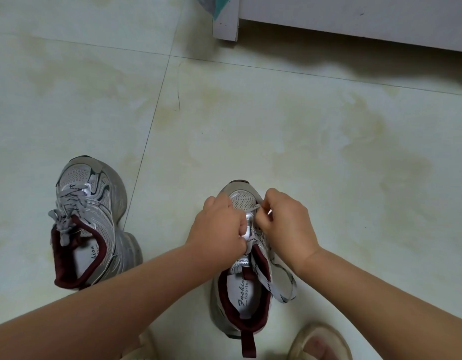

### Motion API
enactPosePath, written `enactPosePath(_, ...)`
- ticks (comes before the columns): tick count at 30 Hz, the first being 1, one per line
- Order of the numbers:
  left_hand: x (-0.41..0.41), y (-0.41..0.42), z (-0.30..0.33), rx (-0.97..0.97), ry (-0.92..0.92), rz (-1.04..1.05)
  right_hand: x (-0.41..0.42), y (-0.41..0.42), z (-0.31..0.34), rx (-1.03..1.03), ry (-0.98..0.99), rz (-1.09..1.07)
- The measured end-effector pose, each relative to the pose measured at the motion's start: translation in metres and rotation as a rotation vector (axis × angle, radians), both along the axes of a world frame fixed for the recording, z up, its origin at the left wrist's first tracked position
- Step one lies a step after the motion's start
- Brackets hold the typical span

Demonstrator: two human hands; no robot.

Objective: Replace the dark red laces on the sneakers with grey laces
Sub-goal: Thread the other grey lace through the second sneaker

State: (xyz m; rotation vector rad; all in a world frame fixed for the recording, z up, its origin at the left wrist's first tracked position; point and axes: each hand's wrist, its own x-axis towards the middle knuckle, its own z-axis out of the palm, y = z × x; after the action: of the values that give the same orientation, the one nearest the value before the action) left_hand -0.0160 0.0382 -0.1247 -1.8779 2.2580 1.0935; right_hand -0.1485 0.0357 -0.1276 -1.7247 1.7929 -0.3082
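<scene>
Grey lace (272, 278) pinched by two hands (left hand (215, 227), right hand (287, 224)), two sneakers (240, 294)

Soft, even indoor light with a greenish cast falls on the tiled floor (276, 131), which shows a faint sheen but no hard glare. A dark, blurred-edged shadow lies beneath the white furniture (354, 19) at the top. Wide-angle distortion bends the tile joints near the edges. The forearms at the bottom look slightly soft; detail is moderately sharp at the centre.
</scene>
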Motion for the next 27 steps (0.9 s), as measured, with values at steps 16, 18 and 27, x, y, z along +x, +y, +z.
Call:
enactPosePath(16,-0.016,0.006,-0.002,0.070,-0.160,0.107,-0.006,0.000,-0.011,0.109,-0.272,-0.209)
enactPosePath(18,-0.020,0.008,-0.002,0.061,-0.186,0.134,-0.007,0.000,-0.011,0.113,-0.255,-0.165)
enactPosePath(27,-0.018,0.005,0.000,0.025,-0.187,0.147,-0.007,0.010,-0.016,0.179,-0.452,-0.378)
